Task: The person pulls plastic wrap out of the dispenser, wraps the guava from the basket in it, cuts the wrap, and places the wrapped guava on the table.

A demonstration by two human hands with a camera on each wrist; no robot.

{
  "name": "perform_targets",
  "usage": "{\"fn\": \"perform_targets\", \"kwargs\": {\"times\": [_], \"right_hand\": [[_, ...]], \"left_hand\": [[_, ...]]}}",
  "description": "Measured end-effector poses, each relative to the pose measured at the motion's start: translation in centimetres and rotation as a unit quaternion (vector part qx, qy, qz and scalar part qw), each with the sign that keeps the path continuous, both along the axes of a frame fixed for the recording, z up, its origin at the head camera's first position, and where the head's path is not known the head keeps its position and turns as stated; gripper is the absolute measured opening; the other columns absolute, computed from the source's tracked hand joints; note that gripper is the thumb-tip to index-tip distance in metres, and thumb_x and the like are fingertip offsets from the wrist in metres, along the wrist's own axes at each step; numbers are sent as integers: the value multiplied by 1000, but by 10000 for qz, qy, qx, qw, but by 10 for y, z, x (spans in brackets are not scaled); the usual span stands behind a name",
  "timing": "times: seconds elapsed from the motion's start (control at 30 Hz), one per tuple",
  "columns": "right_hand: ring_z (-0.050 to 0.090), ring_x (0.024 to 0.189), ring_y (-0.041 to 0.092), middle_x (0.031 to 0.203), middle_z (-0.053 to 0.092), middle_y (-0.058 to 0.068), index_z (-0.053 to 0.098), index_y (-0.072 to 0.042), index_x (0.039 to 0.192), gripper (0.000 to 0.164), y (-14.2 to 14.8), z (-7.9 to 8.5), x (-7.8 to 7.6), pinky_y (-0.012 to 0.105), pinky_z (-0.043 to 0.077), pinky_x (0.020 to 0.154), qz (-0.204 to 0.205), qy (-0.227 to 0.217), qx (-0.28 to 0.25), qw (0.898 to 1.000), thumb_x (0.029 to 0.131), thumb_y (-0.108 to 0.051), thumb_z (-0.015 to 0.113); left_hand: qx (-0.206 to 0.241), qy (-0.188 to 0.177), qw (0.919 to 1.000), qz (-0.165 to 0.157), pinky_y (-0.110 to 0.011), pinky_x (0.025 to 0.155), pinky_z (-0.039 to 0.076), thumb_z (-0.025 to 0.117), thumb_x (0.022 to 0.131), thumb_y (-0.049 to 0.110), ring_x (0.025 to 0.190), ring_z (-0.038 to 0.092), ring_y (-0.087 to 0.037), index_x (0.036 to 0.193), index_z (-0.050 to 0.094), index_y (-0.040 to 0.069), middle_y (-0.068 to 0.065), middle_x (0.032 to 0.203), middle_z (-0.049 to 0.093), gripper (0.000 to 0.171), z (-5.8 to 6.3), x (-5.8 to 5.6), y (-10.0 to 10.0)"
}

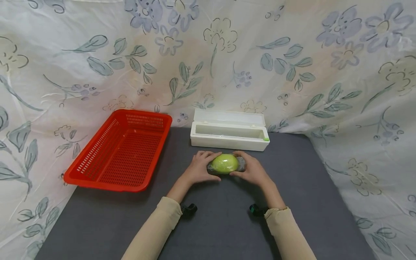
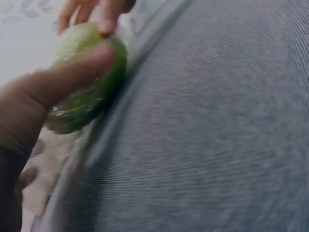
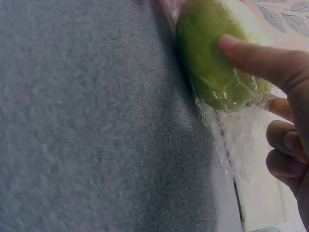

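A smooth green mango-like fruit [image 1: 225,163], wrapped in clear cling film [image 3: 227,140], lies between both hands just above or on the dark cloth; which of the two I cannot tell. At its left side my left hand [image 1: 200,168] holds it, the thumb [image 2: 79,72] lying across the fruit in the left wrist view. From the other side my right hand [image 1: 251,169] grips it, with thumb [image 3: 256,58] on the near face and fingers behind. Loose film hangs off the fruit's end in the right wrist view.
Behind the hands stands a long white box [image 1: 227,142] with its lid [image 1: 229,117] raised. A red perforated plastic basket [image 1: 143,186] sits at the left. Dark grey cloth [image 1: 221,224] covers the table, and a floral curtain [image 1: 240,47] hangs around its back and sides.
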State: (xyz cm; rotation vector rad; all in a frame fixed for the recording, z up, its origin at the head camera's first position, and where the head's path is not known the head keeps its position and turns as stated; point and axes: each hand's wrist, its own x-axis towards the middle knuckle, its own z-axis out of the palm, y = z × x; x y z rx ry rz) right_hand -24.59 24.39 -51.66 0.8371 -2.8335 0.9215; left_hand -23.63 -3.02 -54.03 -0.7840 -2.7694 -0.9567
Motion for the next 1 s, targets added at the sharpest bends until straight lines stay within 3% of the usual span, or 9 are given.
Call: {"fn": "perform_targets", "kwargs": {"times": [0.13,0.23,0.3,0.5,0.6,0.7,0.77,0.9,1.0], "right_hand": [[69,100,27,143,66,13,61,-10,147,77,-1,0,3,47,56,86,60,-33,7,10000,83,-37,93],[67,122,33,139,69,12,65,-10,143,72,0,2,6,55,55,98,63,-166,-69,9998,84,-41,91],[66,125,34,138,70,11,67,-10,141,71,1,1,6,56,54,102,74,-209,-122,9997,83,-44,92],[63,126,38,152,59,15,55,-8,154,92,22,-6,3,57,55,94,34,-641,-86,9979,78,-36,97],[62,128,41,148,61,19,55,-4,153,81,34,-12,-1,60,52,101,-53,-798,207,9966,85,-26,92],[67,119,37,135,69,19,67,-3,139,54,41,-17,-3,56,55,97,-118,-809,329,9961,91,-18,85],[70,99,29,125,73,16,74,-5,128,38,45,-18,-3,47,57,85,-201,-863,269,9957,93,-17,83],[51,59,13,114,75,10,78,-11,112,25,53,-17,-2,33,48,58,-281,-1160,-12,9929,89,-14,87],[54,62,9,106,76,6,78,-13,105,17,59,-14,-2,30,49,60,-154,-1239,-101,9921,90,-12,86]], "left_hand": [[93,-61,9997,202,-58,112,35,92,79,52,128,48,-28,156,55,29,0,140,66,88,-5,-3,-2],[221,-179,9995,144,-57,116,32,93,77,55,127,50,-24,150,61,31,4,137,69,83,-7,-5,-5],[346,-228,9991,13,-58,118,30,94,76,53,128,51,-24,147,64,29,6,139,69,80,-8,-5,-5],[717,-209,9972,-93,-59,117,32,98,74,44,126,53,-26,146,66,25,4,140,69,81,-12,-4,-4],[768,-54,9970,-32,-59,114,35,99,73,41,125,53,-26,146,67,24,3,138,71,81,-13,-2,-4],[829,17,9965,87,-56,108,38,100,72,40,121,53,-26,146,67,22,1,137,72,83,-15,0,-4],[875,-10,9960,201,-53,102,40,100,72,41,116,51,-24,148,65,23,0,134,72,85,-16,1,-4],[930,-64,9952,315,-47,95,37,99,72,44,108,47,-21,147,66,28,2,130,71,84,-15,1,-3],[881,-14,9957,303,-46,96,35,99,72,44,107,47,-19,144,68,29,6,132,73,79,-14,0,-4]]}}
